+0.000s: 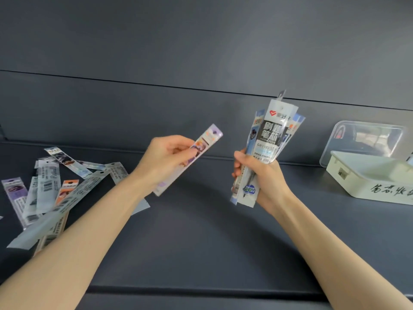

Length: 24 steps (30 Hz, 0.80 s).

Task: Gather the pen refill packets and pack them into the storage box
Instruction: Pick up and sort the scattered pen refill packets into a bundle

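My left hand (166, 158) grips one long purple pen refill packet (205, 142), tilted up to the right above the dark shelf. My right hand (261, 177) is closed around an upright bundle of several refill packets (271, 135), the front one black and white with large print. The two hands are a short gap apart. A loose pile of several more packets (48, 189) lies flat at the left, partly under my left forearm. The pale green storage box (366, 175) stands open at the right edge.
The box's clear lid (362, 139) leans against the dark back wall behind it. The dark grey shelf surface (201, 231) runs below my hands to a front edge near the bottom of the view.
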Tool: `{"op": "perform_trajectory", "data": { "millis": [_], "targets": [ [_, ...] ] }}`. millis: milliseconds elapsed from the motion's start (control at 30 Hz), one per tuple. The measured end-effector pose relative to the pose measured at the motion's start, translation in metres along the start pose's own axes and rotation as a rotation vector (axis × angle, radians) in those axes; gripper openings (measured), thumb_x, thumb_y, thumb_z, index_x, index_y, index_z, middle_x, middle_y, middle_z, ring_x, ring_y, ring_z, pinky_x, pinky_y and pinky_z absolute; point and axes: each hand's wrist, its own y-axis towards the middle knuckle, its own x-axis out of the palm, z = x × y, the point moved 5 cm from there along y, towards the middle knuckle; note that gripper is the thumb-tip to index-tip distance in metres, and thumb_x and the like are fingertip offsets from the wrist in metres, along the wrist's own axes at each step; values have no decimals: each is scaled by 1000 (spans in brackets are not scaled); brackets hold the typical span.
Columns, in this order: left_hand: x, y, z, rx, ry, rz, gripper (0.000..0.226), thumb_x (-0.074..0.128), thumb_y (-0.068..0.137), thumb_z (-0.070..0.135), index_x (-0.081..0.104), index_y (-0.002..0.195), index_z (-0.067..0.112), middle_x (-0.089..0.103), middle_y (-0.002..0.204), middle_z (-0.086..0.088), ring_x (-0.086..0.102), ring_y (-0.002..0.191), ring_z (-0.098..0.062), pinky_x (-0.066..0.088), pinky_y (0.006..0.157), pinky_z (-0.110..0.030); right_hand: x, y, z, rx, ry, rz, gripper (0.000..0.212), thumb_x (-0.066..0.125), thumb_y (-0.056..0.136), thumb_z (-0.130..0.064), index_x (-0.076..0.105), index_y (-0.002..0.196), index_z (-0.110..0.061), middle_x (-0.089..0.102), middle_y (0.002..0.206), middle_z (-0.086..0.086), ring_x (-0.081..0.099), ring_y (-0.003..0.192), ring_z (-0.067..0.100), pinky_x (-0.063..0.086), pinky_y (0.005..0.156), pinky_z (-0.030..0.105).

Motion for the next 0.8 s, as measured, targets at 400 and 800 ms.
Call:
{"op": "perform_trajectory", "data": {
  "millis": [400,800],
  "targets": [
    [24,-10,15,80,-180,-24,11,74,77,7,69,86,8,72,88,-7,66,80,-15,55,76,-29,35,-6,15,67,-28,-296,28,63,82,6,66,106,-8,73,95,13,71,91,29,56,85,42],
    [47,2,57,33,-193,-283,37,78,73,11,64,106,19,72,82,9,71,80,-6,53,65,-19,55,-7,11,19,-353,-298,26,77,69,-4,69,92,-11,74,91,6,71,86,22,57,85,38]
  ]
}}
